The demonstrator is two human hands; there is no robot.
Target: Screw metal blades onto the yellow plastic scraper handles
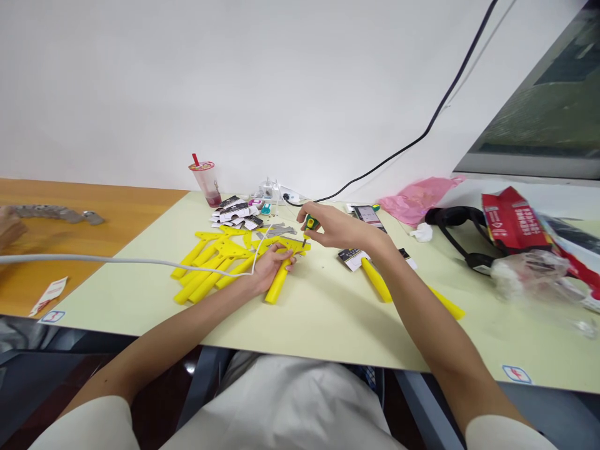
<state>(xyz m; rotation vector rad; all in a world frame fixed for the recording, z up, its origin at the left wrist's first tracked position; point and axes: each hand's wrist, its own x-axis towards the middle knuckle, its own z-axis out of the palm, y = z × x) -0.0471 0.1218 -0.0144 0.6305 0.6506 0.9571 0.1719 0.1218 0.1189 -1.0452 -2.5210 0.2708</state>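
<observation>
My left hand (269,269) is closed round a yellow plastic scraper (278,284), its handle angled toward me and a grey metal blade edge along its wide head. Above it, my right hand (325,225) grips a screwdriver (310,223) with a green and yellow handle. The screwdriver's shaft points down at the scraper's head, but I cannot tell whether the tip touches a screw. Several more yellow scraper handles (201,275) lie in a heap left of my left hand. Loose grey metal blades (279,230) rest just behind it.
Black-and-white cards (234,214) and a drink cup (206,184) stand at the back. A white cable (126,259) crosses above my left forearm. To the right lie yellow handles (376,281), a phone (370,217), pink plastic bag (417,199) and red packet (515,222). Another person's hand (9,226) is far left.
</observation>
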